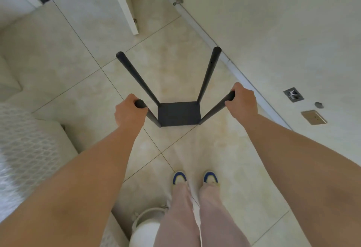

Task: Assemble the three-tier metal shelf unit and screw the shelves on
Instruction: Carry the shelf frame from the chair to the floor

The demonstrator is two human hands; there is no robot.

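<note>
A black metal shelf frame stands upright on the tiled floor in front of me. One dark square shelf [179,114] sits low between four black poles. My left hand [128,112] grips the top of the near left pole [141,103]. My right hand [242,102] grips the top of the near right pole [216,110]. The far left pole [136,76] and far right pole [210,71] stand free, their tops bare. No other shelf shows on the poles.
A wall with a white baseboard [230,63] runs along the right. A white table leg [125,6] stands ahead. A sofa with a patterned cover [23,149] is at the left. A white round bin [145,229] sits by my feet [195,177]. Wall sockets [313,117] at right.
</note>
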